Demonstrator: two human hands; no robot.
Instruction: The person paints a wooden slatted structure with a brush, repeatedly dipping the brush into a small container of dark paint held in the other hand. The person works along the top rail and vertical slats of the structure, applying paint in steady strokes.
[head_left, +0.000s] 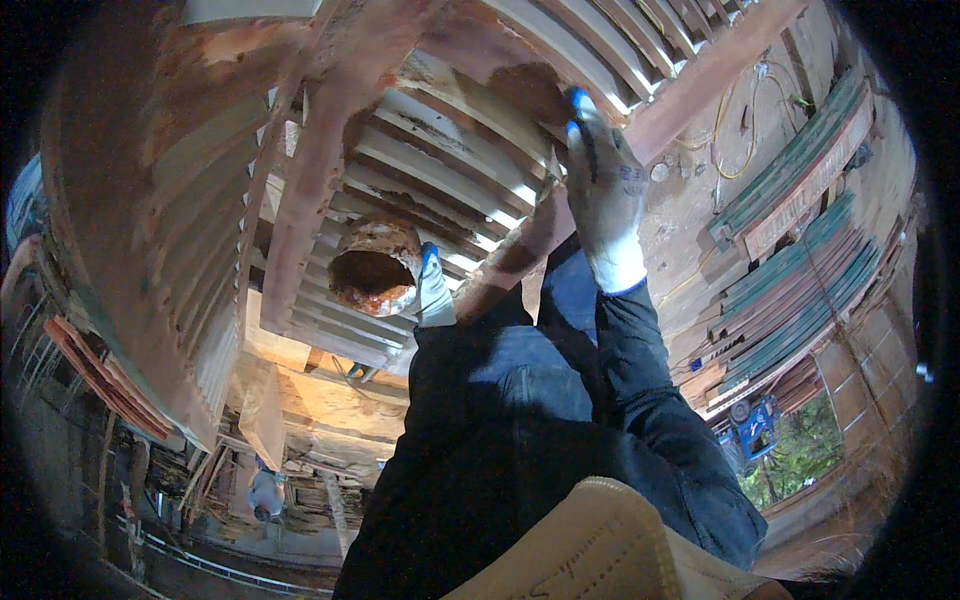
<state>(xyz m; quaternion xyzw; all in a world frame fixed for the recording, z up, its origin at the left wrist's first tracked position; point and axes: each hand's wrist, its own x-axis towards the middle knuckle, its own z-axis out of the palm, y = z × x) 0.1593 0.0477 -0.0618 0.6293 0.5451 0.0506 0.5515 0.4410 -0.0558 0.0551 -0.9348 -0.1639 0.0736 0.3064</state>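
Note:
My left hand (434, 290), in a pale glove with blue fingertips, grips the side of a round, brown-crusted pot (376, 268). Reddish-brown residue coats the pot's inside, and its mouth tilts toward me. Beneath it lies a large wooden louvered panel (440, 150), with pale slats and reddish-brown frame rails. At the panel's frame, my gloved right hand (607, 190) has its fingers close together. A dark brown patch (530, 92) lies by those fingertips; I cannot tell whether it is a held pad, a stain or a shadow.
Another slatted panel (170, 250) stands at the left. Stacked green and brown wood strips (790, 300) lie to the right, near a yellow cord (735, 150) on the floor. Another person (266, 495) is at the lower left. A blue machine (752, 428) stands at the lower right.

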